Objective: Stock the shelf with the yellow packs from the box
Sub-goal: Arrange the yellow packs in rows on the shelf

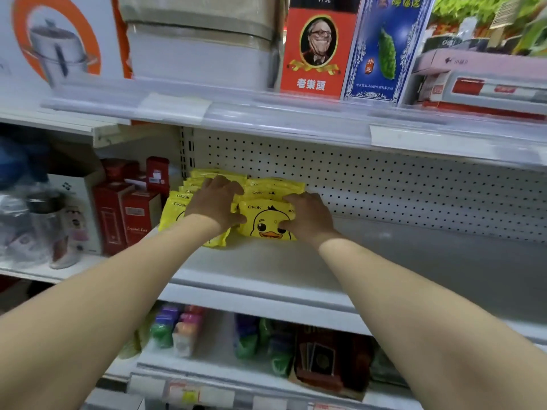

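Several yellow packs point(260, 216) with a cartoon duck face stand in two rows at the left end of the white middle shelf point(384, 261), against the pegboard back. My left hand point(214, 202) lies on top of the left row, fingers spread over the packs. My right hand point(307, 216) grips the front pack of the right row, thumb on its duck face and fingers over its top edge. The box is not in view.
Red cartons point(130, 208) stand just left of the packs on the neighbouring shelf. A pegboard wall point(384, 184) backs the shelf. The shelf above point(296, 119) carries a red box point(316, 48) and a blue box point(381, 48). Coloured goods fill the shelf below.
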The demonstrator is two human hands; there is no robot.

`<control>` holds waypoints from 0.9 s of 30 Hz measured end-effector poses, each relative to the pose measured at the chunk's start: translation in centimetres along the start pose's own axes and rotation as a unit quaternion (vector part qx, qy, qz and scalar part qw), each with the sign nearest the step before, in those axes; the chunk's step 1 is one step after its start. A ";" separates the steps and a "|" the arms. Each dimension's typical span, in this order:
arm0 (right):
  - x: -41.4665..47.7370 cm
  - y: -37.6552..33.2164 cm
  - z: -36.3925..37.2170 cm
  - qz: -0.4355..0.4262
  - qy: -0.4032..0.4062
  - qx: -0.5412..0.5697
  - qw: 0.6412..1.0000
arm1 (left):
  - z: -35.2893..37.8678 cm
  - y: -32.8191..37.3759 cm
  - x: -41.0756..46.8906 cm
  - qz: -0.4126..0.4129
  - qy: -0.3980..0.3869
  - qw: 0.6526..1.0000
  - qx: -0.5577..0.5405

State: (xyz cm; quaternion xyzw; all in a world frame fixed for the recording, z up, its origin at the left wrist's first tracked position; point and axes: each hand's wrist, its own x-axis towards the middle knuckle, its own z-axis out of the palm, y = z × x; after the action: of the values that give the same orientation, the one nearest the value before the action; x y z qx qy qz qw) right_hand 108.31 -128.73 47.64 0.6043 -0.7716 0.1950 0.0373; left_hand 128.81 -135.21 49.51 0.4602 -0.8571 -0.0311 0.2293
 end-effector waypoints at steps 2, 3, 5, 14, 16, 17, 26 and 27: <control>-2.1 -0.4 -1.0 0.019 -0.009 -0.008 1.000 | -0.3 0.5 -2.1 -0.005 -0.017 1.000 -0.002; -3.3 -0.8 -1.5 0.031 -0.017 -0.007 0.999 | -0.5 0.8 -3.3 -0.005 -0.024 1.000 -0.002; -6.1 -1.7 -2.2 0.056 -0.032 -0.002 0.998 | -0.7 1.2 -6.0 -0.004 -0.036 0.999 -0.003; -21.7 -6.9 -0.3 0.027 -0.065 0.000 0.998 | 0.7 0.5 -19.1 0.004 -0.117 0.991 -0.067; -24.6 -7.3 1.2 0.026 -0.082 0.002 0.996 | 1.9 0.0 -21.8 0.008 -0.139 0.989 -0.056; -26.0 -7.3 2.0 0.024 -0.093 -0.002 0.995 | 2.6 -0.2 -23.2 0.011 -0.151 0.987 -0.047; -35.9 -4.8 10.6 0.067 -0.218 -0.016 0.974 | 10.9 -2.6 -34.4 -0.010 -0.286 0.958 0.009; -36.7 -4.3 11.7 0.077 -0.234 -0.012 0.969 | 11.9 -2.8 -35.3 -0.014 -0.302 0.953 0.018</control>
State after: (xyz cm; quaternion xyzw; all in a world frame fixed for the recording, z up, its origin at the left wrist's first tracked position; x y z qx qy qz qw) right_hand 124.27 -99.95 27.26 0.5718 -0.8051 0.0408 -0.1523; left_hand 142.61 -110.32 25.24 0.4454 -0.8802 -0.1566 -0.0487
